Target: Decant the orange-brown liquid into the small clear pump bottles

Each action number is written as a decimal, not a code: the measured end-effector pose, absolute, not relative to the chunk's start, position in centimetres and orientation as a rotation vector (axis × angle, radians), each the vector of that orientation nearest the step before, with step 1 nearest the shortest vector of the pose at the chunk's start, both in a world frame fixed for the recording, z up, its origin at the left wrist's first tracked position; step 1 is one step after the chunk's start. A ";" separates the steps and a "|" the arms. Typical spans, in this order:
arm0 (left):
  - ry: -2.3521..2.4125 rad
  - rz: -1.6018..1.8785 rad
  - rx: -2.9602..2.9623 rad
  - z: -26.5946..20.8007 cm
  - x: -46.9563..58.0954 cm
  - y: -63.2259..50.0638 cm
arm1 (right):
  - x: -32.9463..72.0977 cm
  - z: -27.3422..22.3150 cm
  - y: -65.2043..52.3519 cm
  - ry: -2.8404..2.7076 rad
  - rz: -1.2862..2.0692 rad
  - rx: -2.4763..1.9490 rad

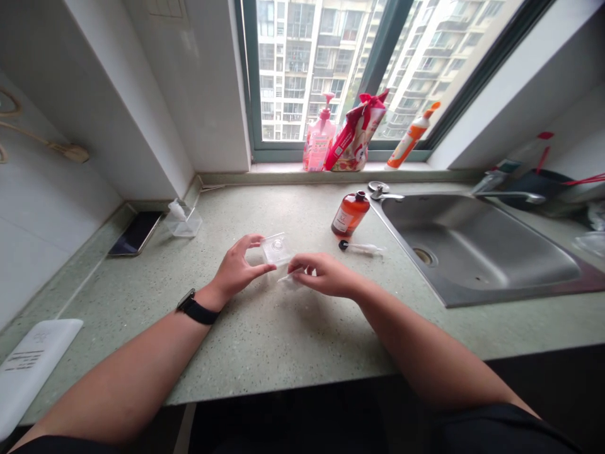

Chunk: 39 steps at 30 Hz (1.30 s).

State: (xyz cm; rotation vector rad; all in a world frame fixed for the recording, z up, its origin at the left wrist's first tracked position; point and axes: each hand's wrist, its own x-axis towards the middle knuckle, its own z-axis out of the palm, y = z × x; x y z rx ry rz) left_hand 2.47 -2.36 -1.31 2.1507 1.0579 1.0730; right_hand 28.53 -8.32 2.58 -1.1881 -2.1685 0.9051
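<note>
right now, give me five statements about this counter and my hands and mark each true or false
1. The left hand holds a clear, square plastic container. True.
2. The right hand is empty. False: it holds a small clear plastic piece.
3. The amber bottle with a white label lies on its side. False: it stands upright.
4. The pink plastic pump bottle stands on the windowsill. True.
5. The stainless steel sink is left of both hands. False: it is to their right.

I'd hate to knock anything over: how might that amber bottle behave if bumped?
The amber bottle might tip if bumped high, being taller than wide. Once down, its rounded body could roll. Its shiny surface may feel slippery.
</note>
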 end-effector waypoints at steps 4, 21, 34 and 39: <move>1.072 1.055 2.127 -1.4 2.5 -2.2 | 27.6 2.0 -8.4 -2.150 1.127 -1.357; 1.130 0.964 2.104 -0.8 2.5 -2.3 | 41.1 6.2 -6.8 -1.928 0.489 -2.090; 1.138 0.947 2.133 -0.9 2.4 -2.2 | 47.0 3.4 -5.6 -1.918 0.658 -2.255; 1.119 0.952 2.144 -0.9 2.4 -2.1 | 46.6 4.4 -6.1 -1.903 0.678 -2.213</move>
